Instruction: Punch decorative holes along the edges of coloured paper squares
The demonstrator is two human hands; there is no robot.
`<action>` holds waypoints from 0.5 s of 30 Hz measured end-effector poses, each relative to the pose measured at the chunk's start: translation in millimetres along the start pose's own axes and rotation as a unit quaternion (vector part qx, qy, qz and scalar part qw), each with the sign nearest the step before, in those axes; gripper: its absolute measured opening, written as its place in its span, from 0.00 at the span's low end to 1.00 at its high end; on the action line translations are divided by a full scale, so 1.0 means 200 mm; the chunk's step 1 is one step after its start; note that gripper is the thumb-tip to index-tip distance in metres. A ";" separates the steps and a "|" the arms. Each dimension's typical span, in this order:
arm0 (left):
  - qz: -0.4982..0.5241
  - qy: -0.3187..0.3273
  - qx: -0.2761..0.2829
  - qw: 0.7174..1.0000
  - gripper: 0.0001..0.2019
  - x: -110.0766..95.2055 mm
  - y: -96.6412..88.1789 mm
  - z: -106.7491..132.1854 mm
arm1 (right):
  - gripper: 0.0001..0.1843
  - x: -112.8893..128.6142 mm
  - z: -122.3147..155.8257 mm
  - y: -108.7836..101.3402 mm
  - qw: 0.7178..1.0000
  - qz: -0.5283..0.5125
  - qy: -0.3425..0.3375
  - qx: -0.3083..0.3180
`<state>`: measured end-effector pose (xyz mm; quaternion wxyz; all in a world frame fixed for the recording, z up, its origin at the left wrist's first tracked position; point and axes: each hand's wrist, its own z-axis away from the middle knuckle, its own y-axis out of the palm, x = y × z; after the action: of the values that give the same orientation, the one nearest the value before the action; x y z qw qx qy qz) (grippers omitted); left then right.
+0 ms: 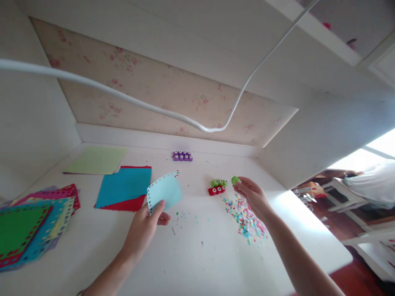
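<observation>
My left hand (151, 220) pinches a light blue sheet of paper (168, 191) at its lower left corner; small punched holes run along its left and top edges. My right hand (251, 193) is closed on a small green craft punch (235, 180), held above the table away from the paper. Left of that hand stand more green punches (218, 183) and red punches (217, 190) in short rows. Colourful paper confetti (245, 220) lies scattered beneath my right hand and forearm.
Purple punches (182, 156) stand at the back. Blue sheets (123, 187) over red ones and pale green sheets (95, 160) lie left. A pile of punched sheets (23, 232) sits front left. A white cable (185, 119) hangs across the view; the table's edge (324, 230) is right.
</observation>
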<state>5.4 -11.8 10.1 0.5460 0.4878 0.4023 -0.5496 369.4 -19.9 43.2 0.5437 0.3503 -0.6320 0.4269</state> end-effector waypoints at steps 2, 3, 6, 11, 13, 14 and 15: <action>-0.013 0.005 0.003 1.000 0.21 0.00 0.00 0.00 | 0.27 0.00 -0.11 -0.08 0.997 0.072 -0.014 0.016; -0.017 0.007 0.003 1.000 0.21 -0.01 0.00 0.00 | 0.27 -0.01 -0.15 -0.11 0.995 0.096 -0.019 0.022; -0.019 0.012 -0.001 1.000 0.22 -0.02 0.00 0.00 | 0.27 -0.01 -0.24 -0.12 0.986 0.153 -0.039 0.046; -0.025 0.008 -0.003 1.000 0.20 0.00 0.00 -0.02 | 0.19 0.05 -0.31 0.06 0.944 0.273 -0.103 0.156; -0.027 0.005 -0.001 1.000 0.20 0.01 0.00 -0.03 | 0.14 0.07 -0.33 0.15 0.911 0.325 -0.136 0.217; -0.028 0.004 0.000 1.000 0.20 0.01 -0.01 -0.03 | 0.14 0.08 -0.35 0.20 0.891 0.350 -0.151 0.248; -0.029 0.003 0.000 1.000 0.20 0.02 -0.01 -0.04 | 0.13 0.08 -0.36 0.23 0.869 0.374 -0.164 0.278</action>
<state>4.9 -5.0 5.3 0.5291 0.4774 0.4176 -0.5637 352.3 64.5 55.5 0.1116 0.2894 -0.6511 0.6928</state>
